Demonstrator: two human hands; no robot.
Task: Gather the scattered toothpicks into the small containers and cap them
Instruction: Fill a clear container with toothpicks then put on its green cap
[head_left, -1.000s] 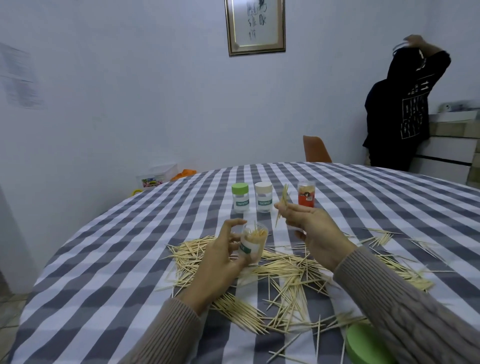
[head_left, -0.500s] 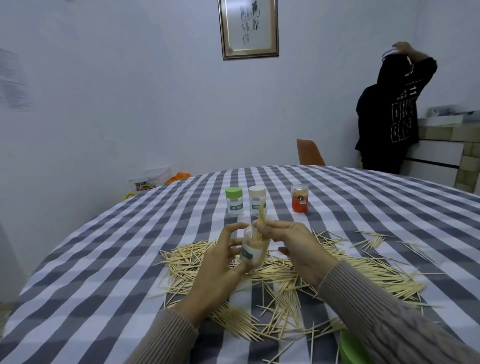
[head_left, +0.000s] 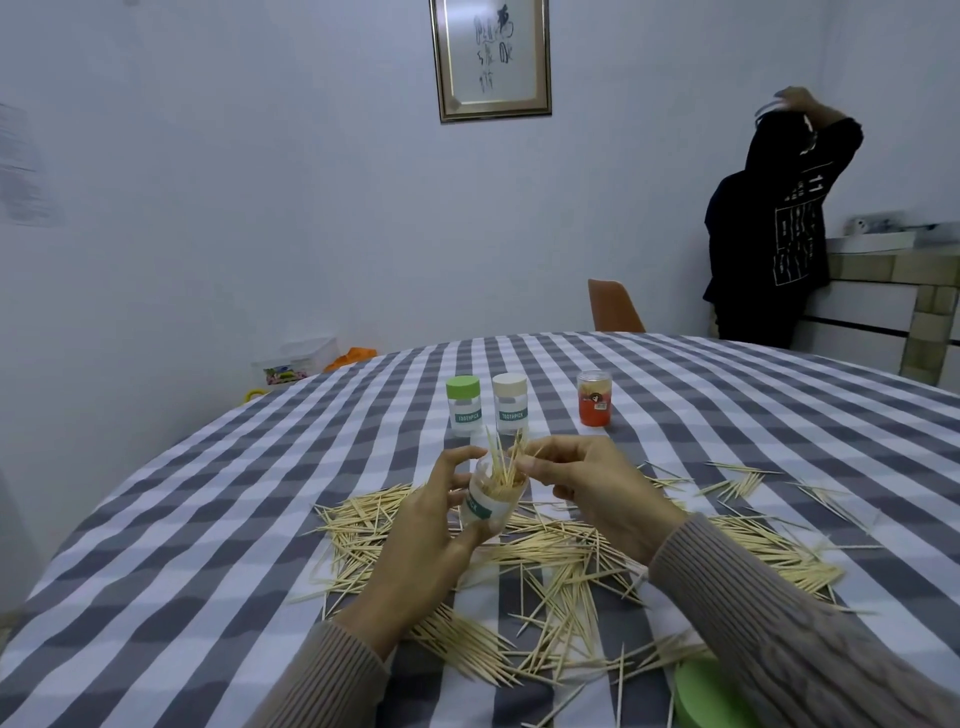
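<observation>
My left hand (head_left: 423, 535) grips a small clear uncapped toothpick container (head_left: 491, 496) with a green label, tilted above the table. My right hand (head_left: 587, 486) pinches a few toothpicks (head_left: 506, 460) whose lower ends stand in the container's mouth. Many loose toothpicks (head_left: 550, 566) lie scattered across the checked cloth under and around both hands. Farther back stand a green-capped container (head_left: 464, 404), a cream-capped container (head_left: 510, 402) and a red container (head_left: 595, 397) with a clear lid.
A green round lid (head_left: 709, 699) lies at the near edge under my right sleeve. The round table (head_left: 208, 509) wears a grey-white checked cloth. An orange chair (head_left: 613, 306) and a person in black (head_left: 763, 223) are beyond the far side.
My right hand moved left from beside the container to its mouth, bringing the pinched toothpicks into it. The container in my left hand tilted slightly.
</observation>
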